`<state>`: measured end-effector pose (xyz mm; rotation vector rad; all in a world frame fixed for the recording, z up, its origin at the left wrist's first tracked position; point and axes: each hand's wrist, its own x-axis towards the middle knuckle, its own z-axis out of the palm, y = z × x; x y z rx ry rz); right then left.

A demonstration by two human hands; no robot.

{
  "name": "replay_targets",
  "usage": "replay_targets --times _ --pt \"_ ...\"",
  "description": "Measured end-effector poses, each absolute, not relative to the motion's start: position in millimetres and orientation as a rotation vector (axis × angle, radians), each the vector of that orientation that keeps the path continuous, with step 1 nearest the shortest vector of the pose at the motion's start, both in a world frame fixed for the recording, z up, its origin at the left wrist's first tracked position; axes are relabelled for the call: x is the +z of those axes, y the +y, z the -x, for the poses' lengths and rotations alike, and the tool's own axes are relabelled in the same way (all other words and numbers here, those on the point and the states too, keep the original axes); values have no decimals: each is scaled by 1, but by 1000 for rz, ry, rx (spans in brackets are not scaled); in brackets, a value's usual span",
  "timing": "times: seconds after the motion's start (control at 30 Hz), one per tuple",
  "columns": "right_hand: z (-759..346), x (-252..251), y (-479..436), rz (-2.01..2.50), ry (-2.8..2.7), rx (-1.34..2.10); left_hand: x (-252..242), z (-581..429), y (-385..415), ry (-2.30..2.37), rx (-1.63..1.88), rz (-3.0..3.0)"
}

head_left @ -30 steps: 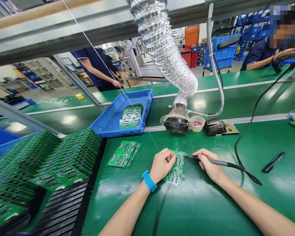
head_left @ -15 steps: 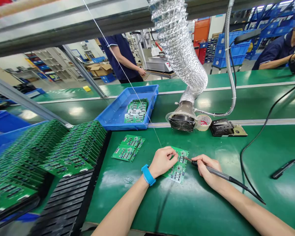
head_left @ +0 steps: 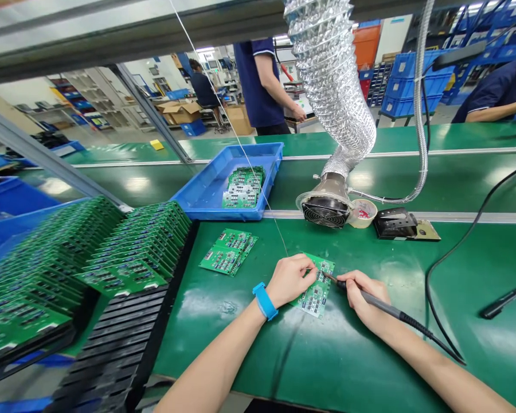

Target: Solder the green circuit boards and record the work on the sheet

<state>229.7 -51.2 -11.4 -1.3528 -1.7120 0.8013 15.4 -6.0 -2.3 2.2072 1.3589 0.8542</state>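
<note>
A green circuit board (head_left: 315, 296) lies flat on the green bench mat, partly covered by my left hand (head_left: 291, 277). That hand, with a blue band at the wrist, pinches a thin solder wire (head_left: 281, 234) that comes down from above. My right hand (head_left: 368, 293) grips a soldering iron (head_left: 380, 304) like a pen. Its tip points at the upper part of the board, close to my left fingertips; whether it touches a joint is too small to tell. A small stack of similar boards (head_left: 227, 250) rests to the left of my hands.
Racks of upright boards (head_left: 141, 246) stand at left. A blue tray (head_left: 245, 215) with boards sits behind. A fume extractor (head_left: 325, 211), a tape roll (head_left: 363, 213) and an iron holder (head_left: 398, 223) line the back edge. A black pen (head_left: 504, 302) and cable lie at right. Co-workers are beyond.
My view has shifted slightly. Both hands keep nearly the same place over the board, still holding the wire and the iron. A standing person in the background appears further right.
</note>
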Motion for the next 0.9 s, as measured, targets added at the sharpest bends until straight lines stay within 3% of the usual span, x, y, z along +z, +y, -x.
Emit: replay_targets --times 0.9 --pt "-227 -7 -56 1336 -1783 733 0 -13 -7 1245 783 -2310"
